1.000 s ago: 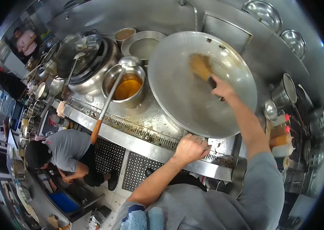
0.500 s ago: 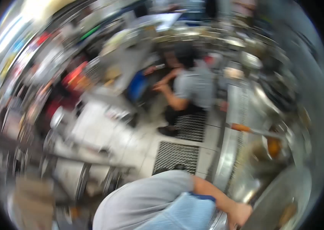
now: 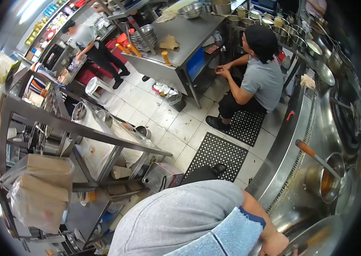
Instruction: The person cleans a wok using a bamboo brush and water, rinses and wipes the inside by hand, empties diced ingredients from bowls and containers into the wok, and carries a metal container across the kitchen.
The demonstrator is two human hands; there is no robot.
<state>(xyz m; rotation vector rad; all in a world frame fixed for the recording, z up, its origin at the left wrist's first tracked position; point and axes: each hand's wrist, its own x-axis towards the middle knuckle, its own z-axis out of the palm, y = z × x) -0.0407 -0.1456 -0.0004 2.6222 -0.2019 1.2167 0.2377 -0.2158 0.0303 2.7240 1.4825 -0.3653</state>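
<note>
My left hand (image 3: pixel 274 244) is at the bottom right, its fingers curled closed at the near edge of a metal wok (image 3: pixel 323 228). The frame's edge cuts off part of the grip. A grey sleeve covers my upper arm, and a light blue towel (image 3: pixel 227 232) drapes over it. Beyond the wok, a metal pot (image 3: pixel 335 190) holds brown-orange liquid. A ladle with a wooden handle (image 3: pixel 306 148) leans in that pot. My right hand does not show.
A co-worker (image 3: pixel 253 81) crouches on black rubber mats (image 3: pixel 217 155), hands together. Another person (image 3: pixel 88 47) stands at the back left. A steel worktable (image 3: pixel 189 36) fills the middle back. On the left, a metal rack (image 3: pixel 73 126) stands beside bagged cardboard (image 3: pixel 41 192).
My view has swung left and steadied after blur, so the crouching co-worker and the pot sit farther right. My left hand stays by the wok.
</note>
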